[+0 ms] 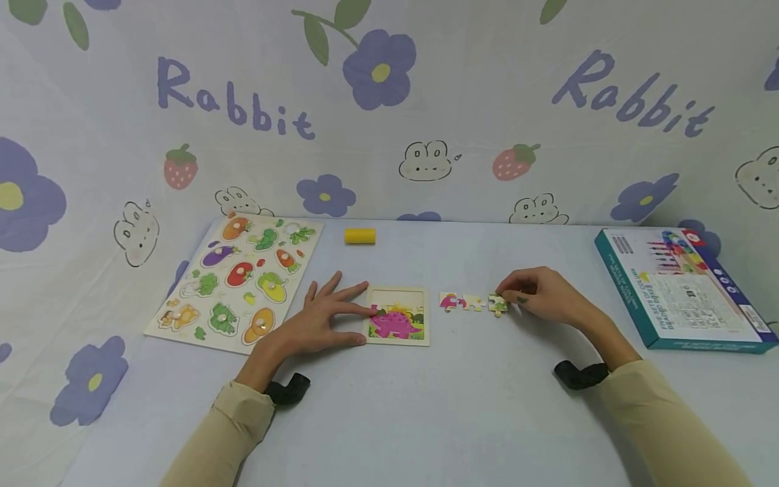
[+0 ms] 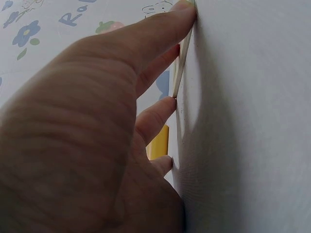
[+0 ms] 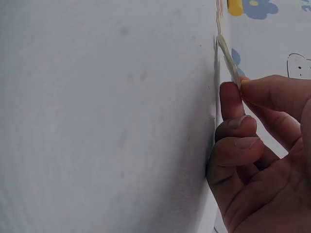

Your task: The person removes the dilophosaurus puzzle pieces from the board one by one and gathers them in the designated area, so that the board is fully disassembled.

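OK, L hand (image 1: 331, 318) first: fingers spread wide, w/ thumb, index + middle tips at the L edge of a small wooden puzzle frame (image 1: 398, 342), index reaching over the rim. L wrist cam agrees: fingertips against the frame's thin edge, gaps btwn them. Inside the frame a pink dino pic (image 1: 398, 325) fills the lower part; upper strip is plain, pale base.

R hand (image 1: 544, 291): thumb + index pinch a puzzle pc (image 1: 497, 305) at its R end, other fingers curled in. R wrist cam has that pc tilted, pinched end up off the table (image 1: 426, 412). Just L of it, 2 more pcs lie side by side: a pink-printed one (image 1: 450, 302) and a paler one (image 1: 473, 303) w/ yellow; can't tell if they interlock. All 3 are R of the frame, approx in a row.

Text: "Rabbit" in purple, 2x, on the backdrop (image 1: 475, 81). Teal-edged box (image 1: 688, 297), far R, has a barcode (image 1: 623, 245) + blocks of print too blurry to read.

Also: veg board (image 1: 246, 249) on the L, partly behind L hand; yellow cylinder (image 1: 360, 236) farther back, beyond the frame. Beige sleeves (image 1: 219, 433), black gear (image 1: 289, 390) at both wrists.
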`<state>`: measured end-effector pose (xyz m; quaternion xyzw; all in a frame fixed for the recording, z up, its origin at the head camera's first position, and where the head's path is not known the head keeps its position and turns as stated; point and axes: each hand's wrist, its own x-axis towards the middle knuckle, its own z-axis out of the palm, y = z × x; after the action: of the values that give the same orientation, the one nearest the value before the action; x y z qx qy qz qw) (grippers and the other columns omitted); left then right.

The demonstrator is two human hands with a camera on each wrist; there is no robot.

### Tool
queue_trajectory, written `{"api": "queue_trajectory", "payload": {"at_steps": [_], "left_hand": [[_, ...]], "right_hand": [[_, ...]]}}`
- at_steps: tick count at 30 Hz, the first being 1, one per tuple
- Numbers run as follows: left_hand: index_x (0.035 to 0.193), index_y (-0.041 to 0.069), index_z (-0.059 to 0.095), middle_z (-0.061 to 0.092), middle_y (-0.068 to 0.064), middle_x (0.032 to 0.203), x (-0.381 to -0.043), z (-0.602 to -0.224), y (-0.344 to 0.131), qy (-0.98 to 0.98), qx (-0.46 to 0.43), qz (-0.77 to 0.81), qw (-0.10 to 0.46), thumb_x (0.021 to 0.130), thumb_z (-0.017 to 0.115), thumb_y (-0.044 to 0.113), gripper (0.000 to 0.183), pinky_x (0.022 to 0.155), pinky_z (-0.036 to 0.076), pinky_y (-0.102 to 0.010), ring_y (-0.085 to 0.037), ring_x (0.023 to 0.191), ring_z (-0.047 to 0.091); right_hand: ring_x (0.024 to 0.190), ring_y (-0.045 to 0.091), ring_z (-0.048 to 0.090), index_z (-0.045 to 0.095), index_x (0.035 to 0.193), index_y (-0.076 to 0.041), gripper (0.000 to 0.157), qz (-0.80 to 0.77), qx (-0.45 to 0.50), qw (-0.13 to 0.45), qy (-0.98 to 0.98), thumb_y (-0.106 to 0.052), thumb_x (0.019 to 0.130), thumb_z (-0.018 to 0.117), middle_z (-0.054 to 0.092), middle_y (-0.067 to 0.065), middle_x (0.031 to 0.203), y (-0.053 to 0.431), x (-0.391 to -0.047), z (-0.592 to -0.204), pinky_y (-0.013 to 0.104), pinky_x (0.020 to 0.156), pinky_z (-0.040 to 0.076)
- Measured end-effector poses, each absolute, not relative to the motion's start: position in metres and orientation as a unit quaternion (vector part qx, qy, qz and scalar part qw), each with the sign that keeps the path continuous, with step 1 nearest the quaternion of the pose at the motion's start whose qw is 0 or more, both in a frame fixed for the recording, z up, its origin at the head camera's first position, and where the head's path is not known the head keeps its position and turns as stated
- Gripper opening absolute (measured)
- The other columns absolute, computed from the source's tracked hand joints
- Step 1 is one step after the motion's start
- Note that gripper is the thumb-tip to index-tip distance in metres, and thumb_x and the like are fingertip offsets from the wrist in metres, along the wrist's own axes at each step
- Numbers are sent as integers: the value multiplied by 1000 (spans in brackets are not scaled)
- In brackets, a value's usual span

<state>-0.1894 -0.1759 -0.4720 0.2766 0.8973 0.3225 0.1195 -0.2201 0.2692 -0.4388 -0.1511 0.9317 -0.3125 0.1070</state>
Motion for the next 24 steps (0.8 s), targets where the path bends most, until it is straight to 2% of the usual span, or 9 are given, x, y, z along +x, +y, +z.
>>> {"api": "queue_trajectory", "payload": {"at_steps": [9,24], "left_hand": [[142,36,68,32,2,176,-189,-472,-176,896,279,325,117,92,80,44,52,127,-15,-74,-41,168,-5],[142,36,68,32,3,176,-189,-472,-176,897,275,326,120,92,79,44,52,127,-16,-73,-40,168,-5]], "right_hand": [[102,21,66,79,114,-13,16,-305,-147,109,935,-15,102,68,78,9,115,269,-222,-443,37,93,56],[97,20,64,79,113,-13,16,-303,-156,115,933,-14,103,67,78,7,112,270,-223,-442,35,89,54]]}}
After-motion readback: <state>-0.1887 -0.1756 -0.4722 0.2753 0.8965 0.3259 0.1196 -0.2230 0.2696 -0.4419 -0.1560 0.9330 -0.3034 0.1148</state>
